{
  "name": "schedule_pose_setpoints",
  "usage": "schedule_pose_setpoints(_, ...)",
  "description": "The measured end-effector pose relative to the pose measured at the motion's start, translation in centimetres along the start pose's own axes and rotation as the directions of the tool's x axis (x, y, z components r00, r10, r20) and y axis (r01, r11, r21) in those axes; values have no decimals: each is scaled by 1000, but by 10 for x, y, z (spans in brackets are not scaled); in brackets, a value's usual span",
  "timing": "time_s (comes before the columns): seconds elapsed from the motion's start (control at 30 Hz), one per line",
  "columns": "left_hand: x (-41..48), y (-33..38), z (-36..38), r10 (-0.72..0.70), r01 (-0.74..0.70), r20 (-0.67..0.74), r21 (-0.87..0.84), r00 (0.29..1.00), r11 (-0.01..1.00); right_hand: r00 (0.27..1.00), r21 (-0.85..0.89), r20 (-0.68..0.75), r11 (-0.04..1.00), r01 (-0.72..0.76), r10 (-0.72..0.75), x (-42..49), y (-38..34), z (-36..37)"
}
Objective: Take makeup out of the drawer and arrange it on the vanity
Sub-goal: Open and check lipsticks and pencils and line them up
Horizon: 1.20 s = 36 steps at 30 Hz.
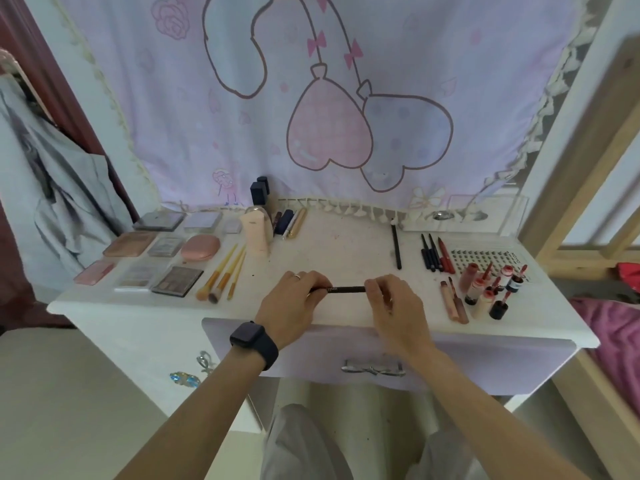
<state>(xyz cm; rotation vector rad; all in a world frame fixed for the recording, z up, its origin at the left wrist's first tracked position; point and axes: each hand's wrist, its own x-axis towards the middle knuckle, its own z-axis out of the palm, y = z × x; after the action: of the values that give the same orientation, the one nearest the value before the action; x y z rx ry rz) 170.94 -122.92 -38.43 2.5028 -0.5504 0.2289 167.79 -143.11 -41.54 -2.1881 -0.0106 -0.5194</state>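
A thin black makeup pencil (pixel 346 289) is held level over the front of the white vanity top (pixel 339 247). My left hand (pixel 294 306) pinches its left end and my right hand (pixel 398 306) pinches its right end. Below my wrists the lilac drawer front (pixel 485 362) with its bow handle (pixel 372 369) sits nearly flush with the vanity. Eyeshadow palettes (pixel 176 280) and a pink compact (pixel 200 248) lie in rows at the left. Three orange-handled brushes (pixel 225 271) lie beside them. Dark pencils (pixel 433 252) and lip glosses (pixel 485 289) lie at the right.
A pale pink bottle (pixel 256 232) and dark bottles (pixel 259 190) stand at the back centre. One black pencil (pixel 396 247) lies alone right of centre. A clear acrylic stand (pixel 467 216) and a lash tray (pixel 485 259) sit at the back right. A wooden frame (pixel 571 168) rises at the right.
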Motion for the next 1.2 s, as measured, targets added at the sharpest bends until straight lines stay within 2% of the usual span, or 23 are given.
schedule_pose_setpoints(0.07, -9, 6, -3, 93, -92, -41, 36, 995, 995, 1000, 69, 10, 998, 8, -9, -4, -10, -8)
schedule_pose_setpoints(0.13, -13, 13, -6, 153, -150, -105, 32, 983, 988, 995, 139, 53, 986, -87, 80, -7, -16, -15)
schedule_pose_setpoints(0.2, -17, 20, -9, 121, -132, -143, -72, 982, 989, 972, 265, 133, 938, -225, 196, -10, -20, -25)
schedule_pose_setpoints(0.3, -18, 36, -9, 55, -75, -82, -259, 995, 963, 902, 481, 253, 764, -430, 349, -13, -28, -39)
schedule_pose_setpoints(0.4, -18, 45, -6, 73, -73, -9, -280, 997, 957, 866, 491, 294, 713, -500, 404, -18, -32, -53)
schedule_pose_setpoints(0.47, -18, 45, -6, 72, -51, 63, -292, 995, 955, 891, 393, 258, 802, -450, 373, -24, -34, -61)
schedule_pose_setpoints(0.57, -17, 45, -12, 98, -23, 193, -360, 976, 933, 961, 204, 160, 944, -258, 228, -33, -34, -72)
schedule_pose_setpoints(0.7, -13, 51, -20, 123, 42, 330, -451, 936, 891, 998, 161, 53, 986, -37, 29, -41, -29, -79)
schedule_pose_setpoints(0.8, -14, 55, -25, 145, 67, 429, -442, 892, 894, 998, 113, -13, 991, 66, -65, -49, -27, -84)
schedule_pose_setpoints(0.9, -14, 32, -38, 35, 175, 444, -421, 895, 890, 987, 197, -151, 980, -22, 52, -49, -18, -109)
schedule_pose_setpoints(1.0, -15, 0, -49, -59, 237, 347, -498, 936, 834, 946, 277, -265, 954, -111, 187, -47, -6, -135)
schedule_pose_setpoints(1.1, -15, 2, -43, -89, 265, 328, -543, 940, 797, 945, 402, -162, 894, -199, 284, -49, -9, -133)
schedule_pose_setpoints(1.2, -14, 19, -29, -106, 308, 349, -595, 931, 742, 940, 568, -21, 778, -269, 341, -51, -19, -119)
